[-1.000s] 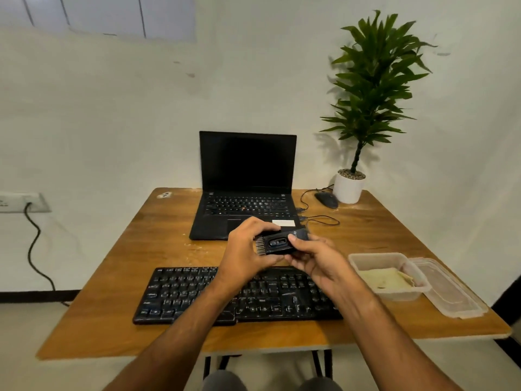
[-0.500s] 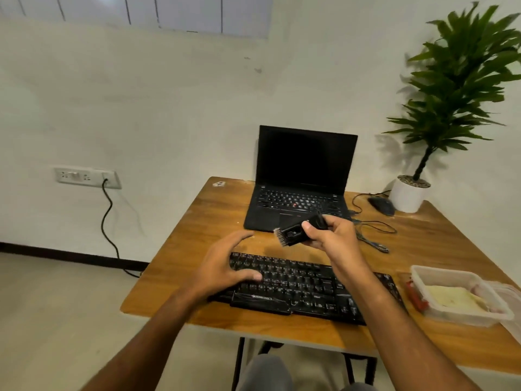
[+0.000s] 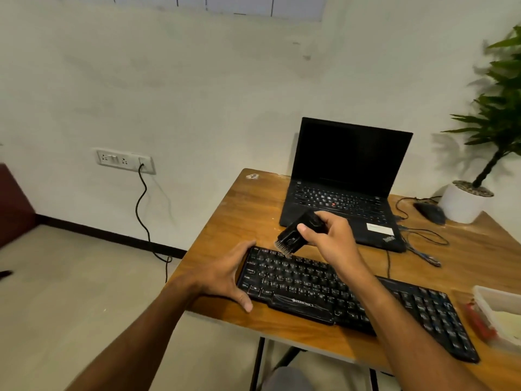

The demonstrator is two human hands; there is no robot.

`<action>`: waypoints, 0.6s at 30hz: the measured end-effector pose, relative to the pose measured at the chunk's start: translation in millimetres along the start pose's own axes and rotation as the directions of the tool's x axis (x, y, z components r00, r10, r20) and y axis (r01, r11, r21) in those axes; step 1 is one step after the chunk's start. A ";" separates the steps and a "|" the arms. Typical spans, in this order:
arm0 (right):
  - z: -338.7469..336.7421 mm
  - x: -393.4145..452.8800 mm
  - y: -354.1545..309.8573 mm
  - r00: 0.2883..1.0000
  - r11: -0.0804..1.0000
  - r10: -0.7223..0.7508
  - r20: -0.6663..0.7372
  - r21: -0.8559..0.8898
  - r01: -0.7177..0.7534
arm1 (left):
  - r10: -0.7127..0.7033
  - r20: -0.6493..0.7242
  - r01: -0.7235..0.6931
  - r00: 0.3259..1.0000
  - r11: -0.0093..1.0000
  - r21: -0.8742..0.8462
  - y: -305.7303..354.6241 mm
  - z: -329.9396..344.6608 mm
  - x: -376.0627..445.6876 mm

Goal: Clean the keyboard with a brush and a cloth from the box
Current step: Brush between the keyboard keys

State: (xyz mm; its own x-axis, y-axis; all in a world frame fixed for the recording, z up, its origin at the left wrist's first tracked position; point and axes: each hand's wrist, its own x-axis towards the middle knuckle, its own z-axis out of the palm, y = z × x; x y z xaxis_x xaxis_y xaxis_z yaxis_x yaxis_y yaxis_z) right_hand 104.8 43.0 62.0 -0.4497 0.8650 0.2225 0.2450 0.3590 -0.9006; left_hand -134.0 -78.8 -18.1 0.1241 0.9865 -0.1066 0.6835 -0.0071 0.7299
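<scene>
**Desk contents, brush over keyboard**

Right hand (image 3: 329,235) — my fingers are wrapped around a small black brush (image 3: 298,232), thumb pressed across its body. The brush is tilted, bristles pointing down and left, their tips at or just above the top row of keys near the keyboard's left end; I cannot tell whether they touch.

Left hand (image 3: 225,275) — fingers spread wide, cupping the left end of the keyboard (image 3: 338,292), thumb at its near corner, fingertips along its far corner. It braces the edge rather than lifting it.

Keyboard: black, lying flat and at a slant across the front of the wooden table (image 3: 248,210).

Laptop (image 3: 346,179): black, lid up, screen dark, behind the keyboard.

Box (image 3: 496,309): clear plastic, at the table's right edge, just beside the keyboard's right end, with a pale cloth (image 3: 507,320) lying inside.

Mouse (image 3: 430,213) — black, wired, next to a white plant pot (image 3: 462,204) at the far right.

Wall socket (image 3: 125,160): on the wall to the left, one black cable plugged in and trailing to the floor.
</scene>
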 end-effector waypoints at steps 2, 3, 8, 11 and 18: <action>9.3 7.9 -3.1 0.997 0.990 -0.062 0.035 -0.121 0.066 | -0.007 -0.041 0.008 0.999 1.000 0.020 0.2 3.8 0.3; 14.7 11.2 -5.5 0.995 0.981 -0.091 0.050 -0.168 0.098 | -0.012 -0.066 0.014 0.998 1.000 0.026 0.2 5.8 -0.3; 48.2 23.0 -11.4 0.977 0.946 -0.166 0.133 -0.258 0.196 | -0.018 -0.121 0.016 0.993 1.000 -0.018 -0.8 8.9 0.9; 66.5 31.7 -2.3 0.973 0.904 -0.122 0.195 -0.383 0.189 | -0.023 -0.129 0.021 0.991 1.000 -0.015 -1.0 8.3 2.2; 64.2 42.3 -7.7 0.983 0.909 -0.130 0.132 -0.380 0.171 | -0.019 -0.139 0.019 0.990 1.000 0.005 -1.8 8.9 4.5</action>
State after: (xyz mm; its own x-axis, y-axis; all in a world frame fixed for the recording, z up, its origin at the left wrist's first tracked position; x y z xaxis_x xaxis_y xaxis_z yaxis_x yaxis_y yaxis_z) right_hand 28.8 54.3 54.3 -0.5867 0.7575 0.2862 0.4725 0.6073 -0.6387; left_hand -128.2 -75.9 -25.9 0.0103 0.9996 -0.0254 0.6893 0.0113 0.7244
